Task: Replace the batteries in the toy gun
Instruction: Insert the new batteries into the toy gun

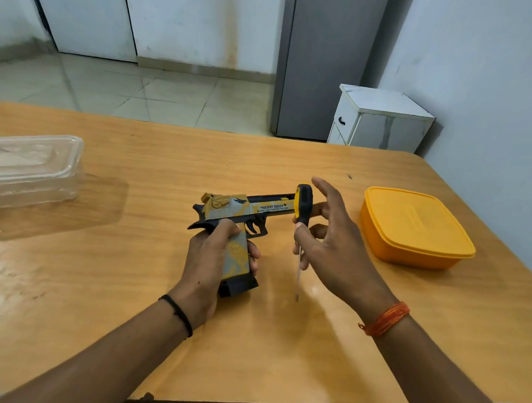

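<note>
Left hand [209, 260] grips toy gun [242, 212]; right hand [327, 235] pinches screwdriver [303, 208]. Clear container [29, 170] at 9 o'clock, contents unclear; lidded yellow container [411, 227] at 3.

two bare forearms over the table: a thin black cord [177, 315] on the left wrist, orange thread [386, 319] wound round the right.
</note>
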